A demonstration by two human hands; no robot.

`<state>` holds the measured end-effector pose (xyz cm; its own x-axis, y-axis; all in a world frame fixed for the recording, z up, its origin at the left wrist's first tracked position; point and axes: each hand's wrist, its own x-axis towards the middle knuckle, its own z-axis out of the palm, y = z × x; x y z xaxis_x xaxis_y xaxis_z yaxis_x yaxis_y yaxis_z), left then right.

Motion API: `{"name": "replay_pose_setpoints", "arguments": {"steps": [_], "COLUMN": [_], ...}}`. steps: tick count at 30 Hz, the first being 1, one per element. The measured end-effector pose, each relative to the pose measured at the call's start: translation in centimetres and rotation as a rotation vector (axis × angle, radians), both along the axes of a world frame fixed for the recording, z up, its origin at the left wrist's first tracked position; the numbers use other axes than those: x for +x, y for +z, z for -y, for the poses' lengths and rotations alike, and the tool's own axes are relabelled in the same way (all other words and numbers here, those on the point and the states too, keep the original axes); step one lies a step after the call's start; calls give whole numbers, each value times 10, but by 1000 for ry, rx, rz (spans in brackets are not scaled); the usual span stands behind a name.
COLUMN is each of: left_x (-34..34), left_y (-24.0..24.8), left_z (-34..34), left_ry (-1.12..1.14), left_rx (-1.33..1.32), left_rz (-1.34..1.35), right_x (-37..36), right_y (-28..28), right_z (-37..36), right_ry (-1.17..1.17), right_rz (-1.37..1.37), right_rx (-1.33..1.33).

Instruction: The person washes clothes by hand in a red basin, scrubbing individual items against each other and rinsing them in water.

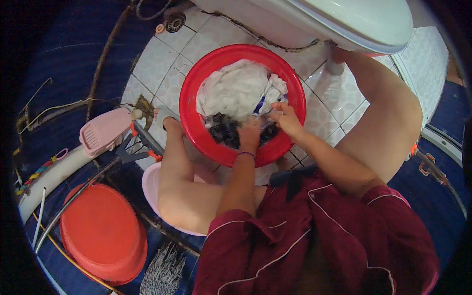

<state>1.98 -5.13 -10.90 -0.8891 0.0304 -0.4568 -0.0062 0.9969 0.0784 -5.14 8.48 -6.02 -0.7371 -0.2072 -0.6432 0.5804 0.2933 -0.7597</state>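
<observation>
Between my legs a round red basin holds wet laundry. A large white cloth heaps up in its far part, and a dark garment lies low on the near side. My left hand reaches into the basin, against the edge of the white heap and over the dark garment; it is smeared by motion and its fingertips are hidden. At the right side my right hand has its fingers bent, pinching a white cloth with blue patches.
The white toilet stands beyond the basin on the tiled floor. At the left are a pink plastic washboard-like piece by a white pipe, an upturned red basin, a grey mop head and a pink tub.
</observation>
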Motion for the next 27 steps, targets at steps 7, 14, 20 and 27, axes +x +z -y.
{"name": "replay_pose_setpoints", "arguments": {"steps": [7, 14, 20, 27], "left_x": [7, -20, -15, -37], "left_y": [2, 64, 151, 120], "left_z": [-2, -21, -72, -21], "left_ry": [65, 674, 415, 691], "left_rx": [-125, 815, 782, 549], "left_rz": [119, -275, -421, -611], "right_x": [8, 2, 6, 20], "right_y": [23, 21, -47, 25], "right_z": [8, 6, -3, 37], "right_ry": [23, -206, -369, -376], "right_rz": [276, 577, 549, 393], "right_rx": [-68, -167, -752, -640]}}
